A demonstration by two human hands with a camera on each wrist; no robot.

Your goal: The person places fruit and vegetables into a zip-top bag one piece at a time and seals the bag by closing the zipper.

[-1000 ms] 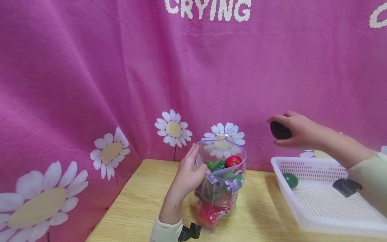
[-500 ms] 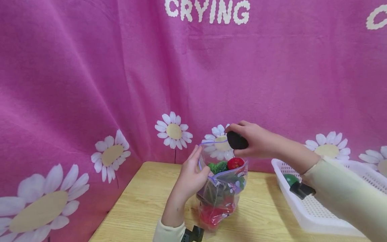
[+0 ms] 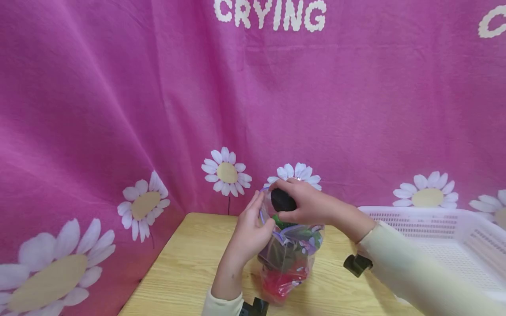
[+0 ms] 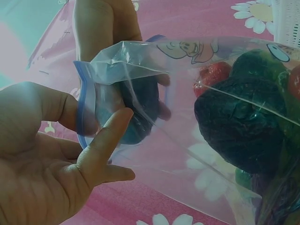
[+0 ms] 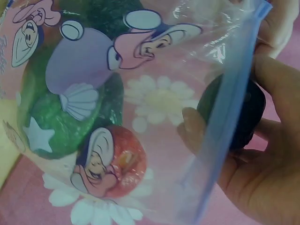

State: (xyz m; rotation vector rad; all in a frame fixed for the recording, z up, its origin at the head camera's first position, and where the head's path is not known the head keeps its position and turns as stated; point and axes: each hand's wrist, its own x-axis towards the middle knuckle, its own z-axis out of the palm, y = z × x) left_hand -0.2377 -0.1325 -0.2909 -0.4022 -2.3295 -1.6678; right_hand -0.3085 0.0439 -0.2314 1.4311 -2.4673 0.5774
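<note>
A clear zip bag with a purple-blue rim stands on the table. My left hand pinches the left side of its rim between thumb and fingers. Inside its mouth, my right hand grips a dark oval avocado by fingers and thumb. Through the plastic in the right wrist view, the avocado crosses the zip line. Lower in the bag lie a red round fruit, a green one and, in the left wrist view, a dark green wrinkled piece.
A white plastic basket stands at the right of the wooden table, partly behind my right sleeve. Behind the table hangs a pink cloth printed with daisies. Cartoon prints cover parts of the bag.
My right hand has carried the avocado leftward from above the basket, then down into the bag's mouth. The left hand keeps its pinch on the rim. The sleeve now hides the basket's green fruit.
</note>
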